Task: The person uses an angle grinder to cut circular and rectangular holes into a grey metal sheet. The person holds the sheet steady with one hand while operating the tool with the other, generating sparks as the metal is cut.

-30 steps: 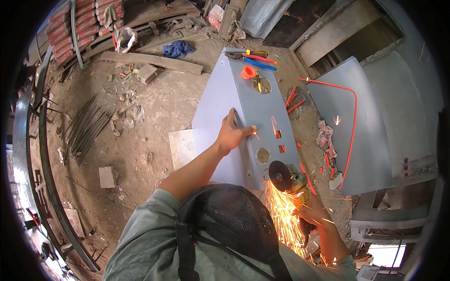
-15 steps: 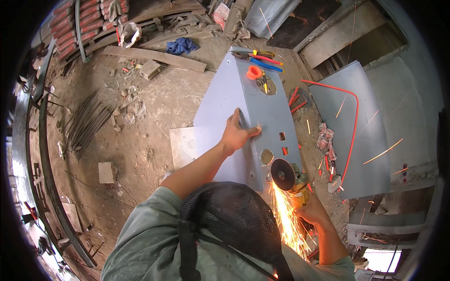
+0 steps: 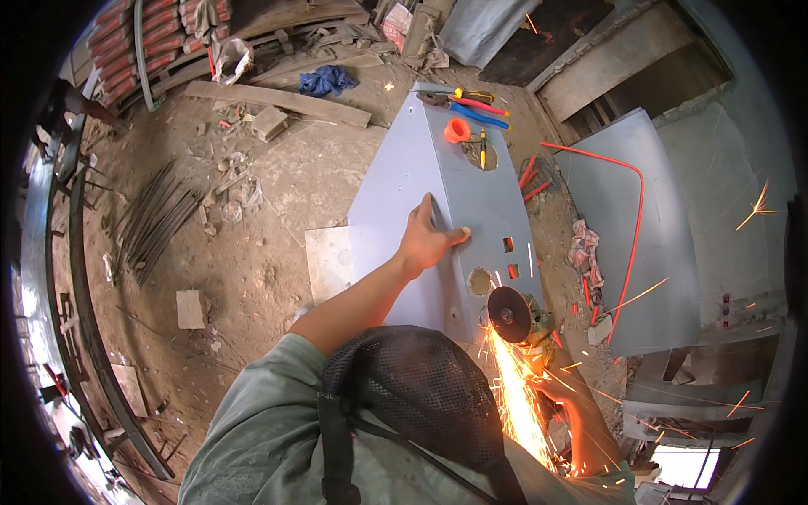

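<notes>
A long grey sheet-metal box [image 3: 387,177] with round and square cutouts lies in front of me. My left hand [image 3: 425,242] rests across its long edge, fingers stretched and apart, thumb on the face with the cutouts. My right hand [image 3: 560,383] is closed around a yellow angle grinder [image 3: 539,332], partly hidden by sparks. The grinder's dark disc [image 3: 509,315] stands at the near end of the box, beside a round hole [image 3: 481,282]. Bright sparks [image 3: 513,396] stream down towards me; the exact contact point cannot be made out.
On the box's far end lie blue-and-red-handled pliers [image 3: 475,109], an orange cup-shaped piece [image 3: 456,130] and a yellow-black screwdriver [image 3: 482,150]. A grey metal sheet [image 3: 673,252] and red tubing [image 3: 641,202] are at right. Thin rods [image 3: 156,227] and a block [image 3: 192,310] lie on the floor.
The grinder has shifted very slightly, and its sparks fly differently, with more to the right. The left hand has hardly moved. Another person's arm has appeared at the far left.
</notes>
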Demonstrator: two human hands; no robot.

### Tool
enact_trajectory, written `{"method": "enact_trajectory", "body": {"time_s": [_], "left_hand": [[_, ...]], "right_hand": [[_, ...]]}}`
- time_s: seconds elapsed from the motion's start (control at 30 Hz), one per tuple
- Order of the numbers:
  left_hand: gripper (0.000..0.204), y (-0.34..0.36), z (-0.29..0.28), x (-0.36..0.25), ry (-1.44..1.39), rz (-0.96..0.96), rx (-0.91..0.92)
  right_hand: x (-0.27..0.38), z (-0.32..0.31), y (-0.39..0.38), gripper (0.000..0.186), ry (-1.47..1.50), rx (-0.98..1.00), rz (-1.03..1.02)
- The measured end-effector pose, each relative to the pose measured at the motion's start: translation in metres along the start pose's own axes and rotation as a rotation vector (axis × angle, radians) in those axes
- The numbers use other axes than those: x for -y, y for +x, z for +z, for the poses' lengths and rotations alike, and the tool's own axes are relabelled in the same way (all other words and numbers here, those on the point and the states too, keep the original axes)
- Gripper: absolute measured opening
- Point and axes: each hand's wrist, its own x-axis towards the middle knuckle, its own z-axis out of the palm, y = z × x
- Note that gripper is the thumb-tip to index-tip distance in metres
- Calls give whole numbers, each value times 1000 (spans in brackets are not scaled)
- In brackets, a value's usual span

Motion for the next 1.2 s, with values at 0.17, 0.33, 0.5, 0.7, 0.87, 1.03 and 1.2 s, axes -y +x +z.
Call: {"method": "enact_trajectory", "body": {"time_s": [0.17,0.33,0.5,0.7,0.87,1.03,1.2], "left_hand": [[137,-2,-1,-2,18,-2,0],[136,4,-1,1,-5,27,25],[136,3,0,3,11,21,5],[131,-1,1,-3,79,43,-48],[131,0,1,-2,27,38,-17],[134,-1,0,-2,7,40,-11],[138,-2,-1,-5,73,-1,-4]], "right_hand": [[2,1,0,77,-10,-43,-65],[-34,0,7,89,76,-42,-149],[-25,8,6,71,69,-78,-79],[8,-2,-4,79,73,-43,155],[-21,2,10,53,-11,53,-133],[-24,1,7,49,90,-3,-83],[1,6,1,46,209,-66,-62]]}}
